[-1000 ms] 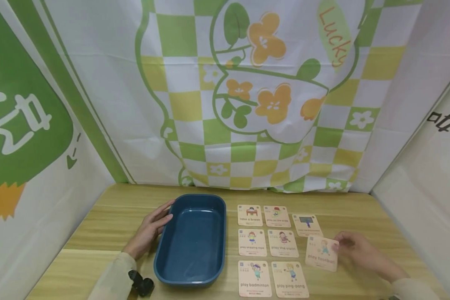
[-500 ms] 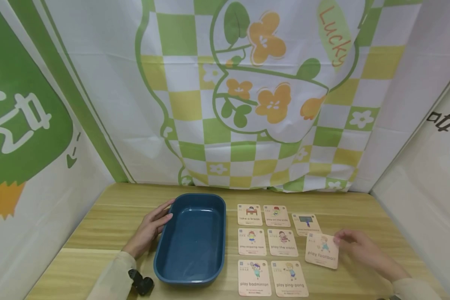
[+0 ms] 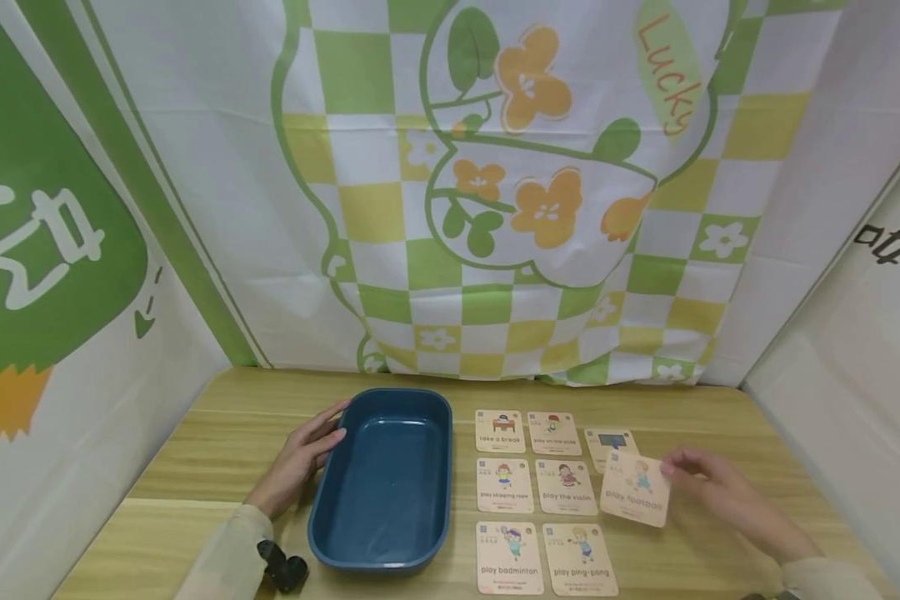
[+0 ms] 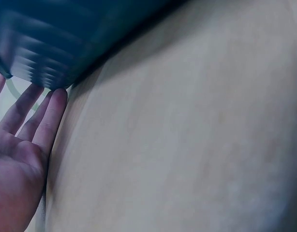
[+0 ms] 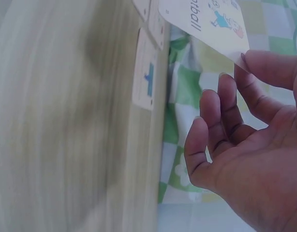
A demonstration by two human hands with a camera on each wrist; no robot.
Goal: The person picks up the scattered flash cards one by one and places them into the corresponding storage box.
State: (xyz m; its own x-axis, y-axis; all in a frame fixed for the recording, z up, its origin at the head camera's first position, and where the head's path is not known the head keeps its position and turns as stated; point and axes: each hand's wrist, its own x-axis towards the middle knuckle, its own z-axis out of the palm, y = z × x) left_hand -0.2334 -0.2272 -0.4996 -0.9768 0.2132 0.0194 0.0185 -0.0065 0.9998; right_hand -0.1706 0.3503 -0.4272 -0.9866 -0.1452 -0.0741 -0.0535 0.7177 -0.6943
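Observation:
My right hand [image 3: 712, 492] pinches the "play football" card [image 3: 633, 490] at its right edge between thumb and forefinger. In the right wrist view the card [image 5: 214, 18] is raised off the table, while the other fingers [image 5: 211, 116] curve loosely beneath. In the head view it hides the lower part of a card with a blackboard picture [image 3: 603, 442]. My left hand [image 3: 294, 467] rests against the left side of a dark blue basin [image 3: 318, 508]. Seen from the left wrist, its fingers [image 4: 51, 116] lie fairly straight, tips touching the basin's outer wall.
Several cards lie face up in rows right of the basin, among them "play the violin" [image 3: 566, 487] and "play ping-pong" [image 3: 581, 560]. A patterned cloth [image 3: 435, 308] hangs behind the wooden table [image 3: 172, 467]. Cloth walls stand at both sides.
My right hand has moved the football card up and slightly left, over more of the blackboard card. My left hand and the basin have stayed still.

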